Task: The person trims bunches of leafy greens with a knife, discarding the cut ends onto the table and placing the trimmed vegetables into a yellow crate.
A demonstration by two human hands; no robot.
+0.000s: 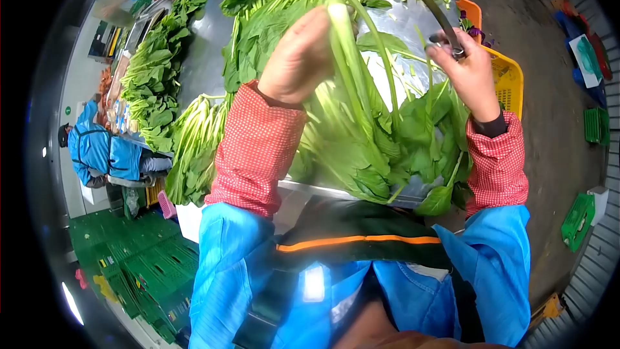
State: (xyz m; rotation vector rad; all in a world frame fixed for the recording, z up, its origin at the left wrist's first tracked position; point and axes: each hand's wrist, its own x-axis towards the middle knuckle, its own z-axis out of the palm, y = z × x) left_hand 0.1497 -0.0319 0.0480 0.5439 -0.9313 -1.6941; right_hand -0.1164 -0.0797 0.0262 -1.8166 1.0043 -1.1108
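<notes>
My left hand (pixel 297 58) is closed around the pale stem end of a bunch of leafy greens (pixel 354 77). The bunch stands stems up, its leaves hanging down toward the near table edge and partly blurred. In my right hand (pixel 475 74) is a curved knife (pixel 438 14), its dark blade pointing up and to the left. A thin loose stalk (pixel 427 58) hangs beside the fingers of that hand. Loose leaves (pixel 434 123) lie below and between both hands on the metal table (pixel 210 42).
More greens are piled (pixel 265 39) beyond my left hand and along the table's left side (pixel 155 71). Yellow (pixel 509 81) and orange (pixel 469 10) crates stand at the right edge. Green crates (pixel 152 271) sit lower left. Co-workers in blue (pixel 106 145) are at the left and far left.
</notes>
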